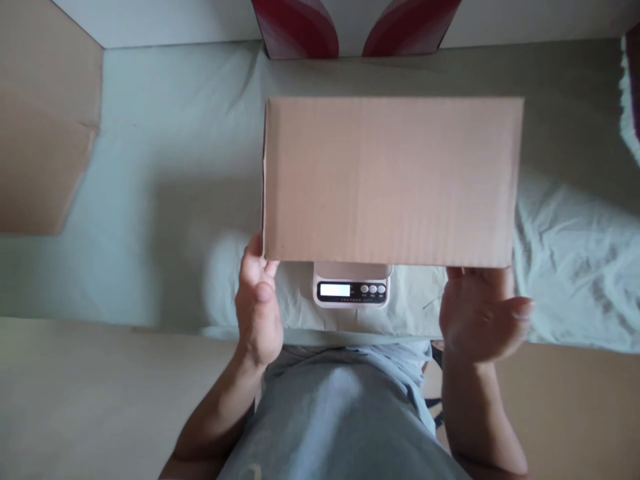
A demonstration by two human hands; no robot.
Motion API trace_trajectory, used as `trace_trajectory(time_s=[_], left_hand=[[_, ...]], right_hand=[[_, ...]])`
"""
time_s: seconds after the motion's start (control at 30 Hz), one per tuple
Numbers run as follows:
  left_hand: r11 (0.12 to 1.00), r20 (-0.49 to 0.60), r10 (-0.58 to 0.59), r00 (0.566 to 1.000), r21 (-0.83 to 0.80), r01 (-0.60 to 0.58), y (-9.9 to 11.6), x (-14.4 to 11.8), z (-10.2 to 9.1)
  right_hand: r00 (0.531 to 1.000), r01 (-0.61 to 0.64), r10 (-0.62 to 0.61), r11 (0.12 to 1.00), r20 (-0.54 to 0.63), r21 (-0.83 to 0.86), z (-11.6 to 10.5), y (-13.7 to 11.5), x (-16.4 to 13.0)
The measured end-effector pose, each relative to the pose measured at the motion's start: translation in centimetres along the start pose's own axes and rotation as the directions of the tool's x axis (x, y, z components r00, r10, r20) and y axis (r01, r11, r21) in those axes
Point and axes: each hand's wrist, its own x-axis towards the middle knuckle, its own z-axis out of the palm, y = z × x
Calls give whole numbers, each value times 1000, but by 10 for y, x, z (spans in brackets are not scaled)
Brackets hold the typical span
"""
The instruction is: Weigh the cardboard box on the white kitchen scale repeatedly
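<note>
- Cardboard box [393, 180]: plain brown, closed, lying flat over a small scale [352, 285]; only the scale's front edge, with lit display and buttons, shows beneath it.
- Left hand [257, 303]: at the box's near left corner, fingers curled under the edge, thumb in front.
- Right hand [480, 310]: below the near right corner, palm open and upturned, fingers apart, touching or just under the box's edge.
- Bed sheet [165, 200]: pale green, wrinkled, carrying the scale.
- Flattened cardboard [43, 127]: at far left, well apart.
</note>
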Motion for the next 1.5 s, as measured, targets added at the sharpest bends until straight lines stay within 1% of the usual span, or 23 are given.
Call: trace_trajectory(time_s=[0.1, 0.2, 0.3, 0.43, 0.53, 0.67, 0.73, 0.87, 1.03, 1.13, 1.2, 1.3, 1.4, 1.5], left_hand=[[997, -9, 74, 997, -7, -74, 4, 24, 9], [993, -24, 114, 993, 18, -114, 1, 50, 16], [990, -4, 134, 991, 35, -134, -11, 72, 21], [986, 10, 165, 986, -6, -165, -34, 88, 23], [990, -2, 143, 990, -6, -143, -50, 93, 22], [995, 15, 100, 995, -2, -100, -65, 96, 20], [996, -17, 81, 997, 35, -80, -70, 96, 18], [996, -112, 43, 993, 87, -34, -76, 98, 8], [993, -110, -94, 989, 61, 101, -87, 99, -5], [991, -130, -108, 986, 61, 117, -94, 99, -10], [992, -137, -110, 985, 54, 118, -95, 99, -11], [993, -98, -96, 991, 56, 102, -91, 99, -8], [997, 33, -32, 999, 66, 29, -89, 104, -1], [997, 144, 27, 989, 61, -36, -85, 114, 8]], right_hand=[[999, 39, -38, 999, 28, -9, 12, -9, 20], [998, 37, -36, 999, 60, -15, 22, -10, 42], [997, 17, -16, 1000, 77, -17, 28, -1, 60], [993, -42, 46, 998, 108, -43, 29, 18, 74], [990, -79, 88, 994, 110, -79, 26, 33, 78], [985, -110, 120, 990, 127, -84, 22, 49, 79], [983, -124, 133, 989, 124, -81, 20, 54, 79], [986, -142, 148, 987, 75, -78, 17, 59, 79], [975, -216, 218, 974, 42, -64, 10, 67, 82], [976, -215, 217, 975, 33, -64, 7, 70, 83], [977, -211, 213, 975, 31, -65, 6, 70, 82], [979, -193, 197, 978, 46, -78, 8, 67, 82], [984, -140, 148, 986, 98, -86, 14, 67, 87], [982, -108, 117, 992, 151, -66, 21, 66, 94]])
